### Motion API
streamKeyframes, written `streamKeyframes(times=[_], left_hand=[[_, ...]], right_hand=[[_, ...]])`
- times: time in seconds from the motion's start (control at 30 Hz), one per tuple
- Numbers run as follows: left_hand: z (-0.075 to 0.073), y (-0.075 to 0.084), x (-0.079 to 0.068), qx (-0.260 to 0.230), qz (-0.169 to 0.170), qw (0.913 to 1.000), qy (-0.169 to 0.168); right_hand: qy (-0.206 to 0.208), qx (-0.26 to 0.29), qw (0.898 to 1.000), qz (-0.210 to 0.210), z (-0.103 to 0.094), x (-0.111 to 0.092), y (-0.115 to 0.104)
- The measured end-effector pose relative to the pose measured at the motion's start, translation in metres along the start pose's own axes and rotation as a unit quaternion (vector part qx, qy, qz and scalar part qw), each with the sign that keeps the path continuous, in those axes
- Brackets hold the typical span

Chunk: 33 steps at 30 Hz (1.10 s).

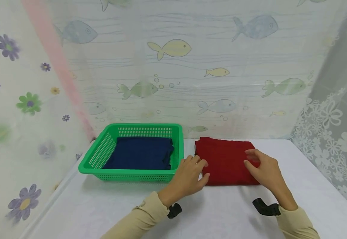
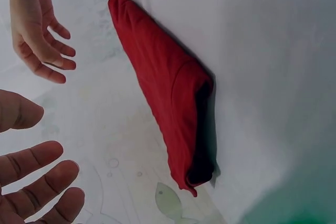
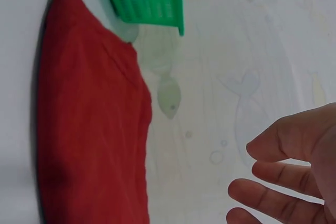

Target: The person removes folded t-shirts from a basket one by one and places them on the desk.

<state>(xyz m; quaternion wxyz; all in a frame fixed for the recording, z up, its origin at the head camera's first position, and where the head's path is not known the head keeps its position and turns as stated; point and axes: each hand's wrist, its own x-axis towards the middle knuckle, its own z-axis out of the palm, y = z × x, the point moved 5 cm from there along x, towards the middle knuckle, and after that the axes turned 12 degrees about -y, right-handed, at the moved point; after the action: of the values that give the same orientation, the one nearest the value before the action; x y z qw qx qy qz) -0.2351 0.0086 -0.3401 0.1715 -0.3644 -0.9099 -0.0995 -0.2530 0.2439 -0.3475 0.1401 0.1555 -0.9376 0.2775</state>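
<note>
A folded red cloth lies on the white table, with a dark layer showing at its open edge in the left wrist view. My left hand hovers at its left side, fingers spread and loosely bent, holding nothing. Over the cloth's right side is my right hand, its thumb and fingers apart with nothing between them. In both wrist views a gap separates the hands from the red cloth. Left of it, folded dark blue cloth rests inside a green plastic basket.
The basket stands close by my left hand, its right wall near the red cloth. A fish-patterned curtain hangs behind the white table. Flowered sheets hang at the left and right. Each wrist wears a black camera mount.
</note>
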Motion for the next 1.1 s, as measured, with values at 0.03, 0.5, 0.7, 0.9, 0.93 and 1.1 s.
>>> streamKeyframes(times=[0.03,0.5,0.7,0.9,0.93,1.1], left_hand=[[-0.002,-0.001,-0.001,-0.003,0.001,1.0000,0.003],[-0.019,-0.016,-0.006,0.020,-0.016,0.9991,0.035],[-0.023,-0.025,-0.009,0.028,-0.014,0.9990,0.031],[-0.036,-0.038,-0.011,0.024,-0.021,0.9989,0.035],[-0.038,-0.040,-0.012,0.025,-0.023,0.9988,0.035],[-0.046,-0.051,-0.018,0.020,-0.031,0.9990,0.024]], right_hand=[[-0.001,0.004,1.000,-0.003,0.000,0.001,-0.003],[-0.017,0.028,0.999,-0.033,0.003,0.018,-0.031],[-0.020,0.048,0.997,-0.050,0.010,0.025,-0.046],[-0.032,0.067,0.995,-0.069,0.012,0.040,-0.065],[-0.035,0.069,0.995,-0.070,0.013,0.042,-0.068],[-0.056,0.096,0.992,-0.059,0.015,0.051,-0.083]])
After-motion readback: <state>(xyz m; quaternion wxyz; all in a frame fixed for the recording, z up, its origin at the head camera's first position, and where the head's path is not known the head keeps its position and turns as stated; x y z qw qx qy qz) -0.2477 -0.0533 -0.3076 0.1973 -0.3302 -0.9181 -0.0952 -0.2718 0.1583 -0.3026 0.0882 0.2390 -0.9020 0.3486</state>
